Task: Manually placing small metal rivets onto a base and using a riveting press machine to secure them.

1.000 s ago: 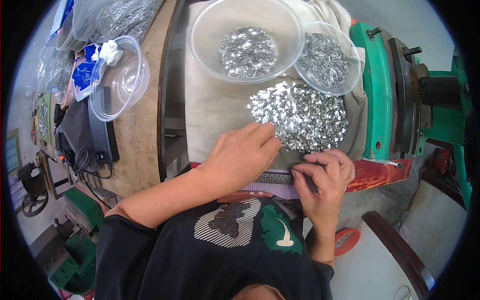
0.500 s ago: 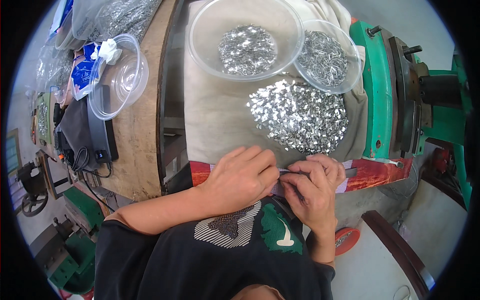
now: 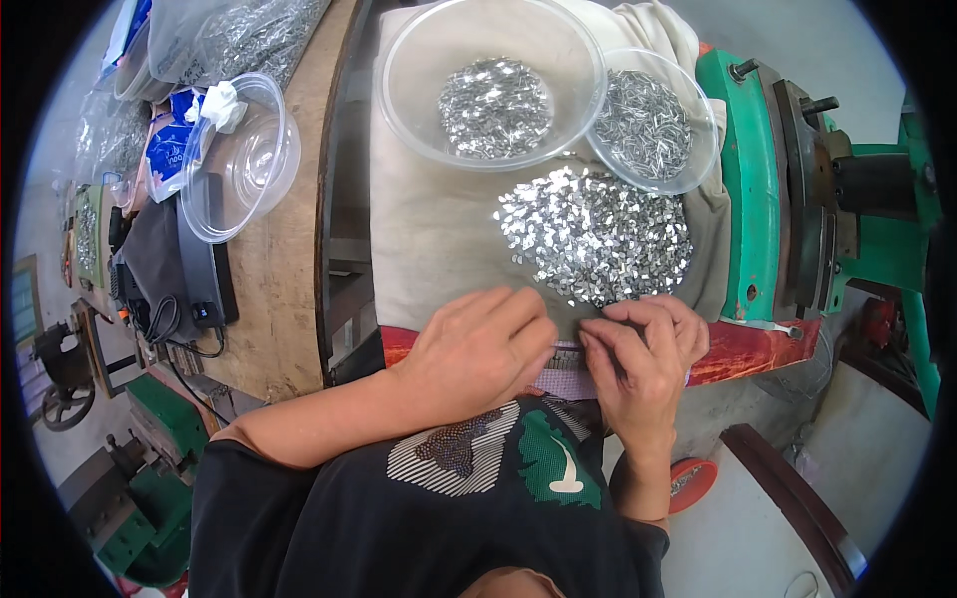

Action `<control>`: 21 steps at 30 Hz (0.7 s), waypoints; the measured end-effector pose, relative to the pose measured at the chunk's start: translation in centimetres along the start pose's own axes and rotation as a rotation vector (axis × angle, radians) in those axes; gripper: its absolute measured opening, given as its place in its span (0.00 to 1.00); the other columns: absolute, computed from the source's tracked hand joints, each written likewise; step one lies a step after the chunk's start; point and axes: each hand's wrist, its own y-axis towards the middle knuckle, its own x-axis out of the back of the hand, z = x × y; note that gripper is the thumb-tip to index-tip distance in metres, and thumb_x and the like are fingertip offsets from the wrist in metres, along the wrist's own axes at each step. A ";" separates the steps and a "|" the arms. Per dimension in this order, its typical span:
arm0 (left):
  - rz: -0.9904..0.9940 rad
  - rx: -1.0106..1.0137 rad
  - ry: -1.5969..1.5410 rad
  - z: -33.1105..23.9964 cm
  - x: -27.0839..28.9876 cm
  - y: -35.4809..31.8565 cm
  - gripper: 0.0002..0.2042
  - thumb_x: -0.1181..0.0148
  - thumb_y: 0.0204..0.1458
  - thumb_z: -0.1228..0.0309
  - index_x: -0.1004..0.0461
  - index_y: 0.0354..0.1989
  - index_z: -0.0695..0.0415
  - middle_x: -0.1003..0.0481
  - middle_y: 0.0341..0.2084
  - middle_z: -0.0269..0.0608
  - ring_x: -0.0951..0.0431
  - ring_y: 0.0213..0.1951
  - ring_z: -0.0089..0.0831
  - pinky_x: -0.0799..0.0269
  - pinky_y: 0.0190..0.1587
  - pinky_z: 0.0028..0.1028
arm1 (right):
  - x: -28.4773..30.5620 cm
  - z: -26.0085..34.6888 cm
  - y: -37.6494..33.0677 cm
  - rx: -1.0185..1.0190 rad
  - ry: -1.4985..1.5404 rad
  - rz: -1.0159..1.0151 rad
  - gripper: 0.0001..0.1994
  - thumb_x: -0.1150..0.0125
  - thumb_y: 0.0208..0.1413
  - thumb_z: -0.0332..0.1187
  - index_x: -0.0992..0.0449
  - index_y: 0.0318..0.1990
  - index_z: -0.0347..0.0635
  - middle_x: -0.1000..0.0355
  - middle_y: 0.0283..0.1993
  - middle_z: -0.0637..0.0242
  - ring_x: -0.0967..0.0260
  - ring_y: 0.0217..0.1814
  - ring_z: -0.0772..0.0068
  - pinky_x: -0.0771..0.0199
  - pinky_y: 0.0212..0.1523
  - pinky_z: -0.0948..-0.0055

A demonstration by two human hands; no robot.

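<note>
My left hand (image 3: 483,344) is closed, its fingertips pinching the end of a thin dark strip (image 3: 569,348) at the near edge of the cloth. Below the strip, a grey ridged piece (image 3: 564,362) shows between my hands. My right hand (image 3: 650,357) is curled at the near edge of a pile of small shiny metal pieces (image 3: 598,234). Its thumb and fingers come together there, but what they hold is too small to make out. Purple checked cloth (image 3: 566,383) lies beneath, close to my shirt.
Beyond the pile stand a large clear tub (image 3: 391,100) and a smaller tub (image 3: 710,149), both containing metal pieces. A green machine (image 3: 750,199) borders the right. On the left wooden bench (image 3: 284,299) sit an empty clear tub (image 3: 284,184) and a black power strip (image 3: 206,264).
My right hand has moved right and slightly away from me, toward the pile, uncovering the strip and ridged piece between my hands. My left hand has stayed almost in place.
</note>
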 end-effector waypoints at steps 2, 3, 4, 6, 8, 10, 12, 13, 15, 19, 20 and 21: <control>-0.025 0.003 0.019 0.4 0.2 0.6 0.08 0.32 0.46 0.73 0.24 0.33 0.58 0.28 0.32 0.37 0.24 0.34 0.38 0.27 0.33 0.36 | -0.5 0.1 0.4 0.002 -0.025 -0.017 0.08 0.26 0.43 0.32 0.16 0.33 0.52 0.27 0.42 0.77 0.34 0.54 0.64 0.50 0.56 0.57; -0.043 0.012 0.058 0.7 0.2 0.9 0.08 0.32 0.46 0.74 0.24 0.34 0.58 0.28 0.32 0.37 0.24 0.34 0.38 0.27 0.33 0.35 | -0.6 0.1 0.6 0.002 -0.050 -0.033 0.08 0.27 0.43 0.32 0.16 0.33 0.51 0.27 0.42 0.77 0.34 0.53 0.65 0.50 0.57 0.58; -0.061 0.022 0.098 1.0 0.0 1.1 0.08 0.32 0.46 0.74 0.24 0.35 0.58 0.28 0.32 0.37 0.24 0.34 0.37 0.27 0.32 0.35 | -0.8 0.2 0.7 0.004 -0.049 -0.034 0.08 0.27 0.43 0.32 0.16 0.33 0.51 0.27 0.42 0.77 0.34 0.53 0.65 0.50 0.57 0.58; -0.065 0.023 0.128 1.4 -0.4 1.5 0.08 0.32 0.47 0.74 0.23 0.35 0.59 0.29 0.32 0.37 0.24 0.34 0.36 0.26 0.32 0.34 | -1.0 0.4 1.0 0.010 -0.071 -0.035 0.07 0.27 0.44 0.33 0.17 0.32 0.51 0.27 0.42 0.76 0.34 0.53 0.65 0.50 0.57 0.58; -0.067 0.026 0.155 1.4 -0.8 1.8 0.08 0.33 0.47 0.74 0.23 0.35 0.59 0.29 0.32 0.37 0.24 0.34 0.35 0.26 0.32 0.34 | -1.2 0.6 1.1 0.009 -0.085 -0.044 0.06 0.27 0.44 0.33 0.17 0.32 0.51 0.27 0.41 0.76 0.34 0.53 0.66 0.50 0.57 0.57; -0.044 0.019 0.214 1.3 -1.0 2.1 0.09 0.32 0.46 0.74 0.23 0.35 0.59 0.29 0.32 0.36 0.25 0.33 0.34 0.26 0.31 0.33 | -1.3 0.7 1.2 0.007 -0.098 -0.053 0.06 0.27 0.44 0.33 0.17 0.32 0.50 0.28 0.41 0.76 0.34 0.53 0.66 0.50 0.57 0.57; -0.043 0.015 0.227 1.2 -1.1 2.2 0.09 0.32 0.45 0.74 0.23 0.35 0.59 0.29 0.32 0.36 0.25 0.33 0.34 0.26 0.31 0.33 | -1.5 0.8 1.3 0.006 -0.107 -0.074 0.06 0.27 0.44 0.33 0.17 0.31 0.50 0.28 0.41 0.76 0.34 0.53 0.66 0.49 0.57 0.57; -0.044 0.010 0.238 1.2 -1.1 2.3 0.09 0.32 0.45 0.74 0.23 0.35 0.59 0.29 0.31 0.36 0.25 0.33 0.34 0.26 0.31 0.33 | -1.5 0.8 1.3 0.005 -0.107 -0.074 0.06 0.27 0.44 0.33 0.17 0.31 0.50 0.28 0.41 0.76 0.34 0.53 0.66 0.49 0.57 0.57; -0.049 0.014 0.223 1.2 -1.1 2.2 0.09 0.32 0.44 0.75 0.23 0.35 0.59 0.29 0.31 0.36 0.25 0.33 0.34 0.26 0.31 0.33 | -1.6 0.8 1.4 0.007 -0.091 -0.071 0.06 0.27 0.44 0.33 0.18 0.31 0.50 0.27 0.41 0.76 0.34 0.53 0.66 0.49 0.58 0.56; -0.055 0.028 0.134 1.5 -0.6 1.7 0.10 0.32 0.43 0.77 0.23 0.35 0.59 0.28 0.31 0.37 0.24 0.34 0.36 0.26 0.31 0.34 | -1.5 0.7 1.7 0.023 -0.078 -0.050 0.06 0.28 0.44 0.33 0.18 0.31 0.50 0.27 0.41 0.77 0.34 0.54 0.66 0.49 0.59 0.55; -0.055 0.028 0.135 1.4 -0.4 1.5 0.10 0.32 0.43 0.77 0.23 0.35 0.59 0.28 0.31 0.37 0.24 0.34 0.36 0.26 0.31 0.34 | -1.4 0.7 1.8 0.032 -0.081 -0.038 0.06 0.28 0.44 0.33 0.18 0.31 0.50 0.27 0.41 0.77 0.34 0.54 0.66 0.50 0.60 0.55; -0.077 0.064 0.106 1.2 -0.2 1.4 0.10 0.33 0.43 0.78 0.23 0.35 0.59 0.28 0.31 0.38 0.24 0.34 0.37 0.26 0.32 0.35 | -1.3 0.6 1.8 0.042 -0.084 -0.025 0.06 0.28 0.43 0.33 0.18 0.31 0.50 0.27 0.42 0.77 0.34 0.54 0.65 0.50 0.60 0.54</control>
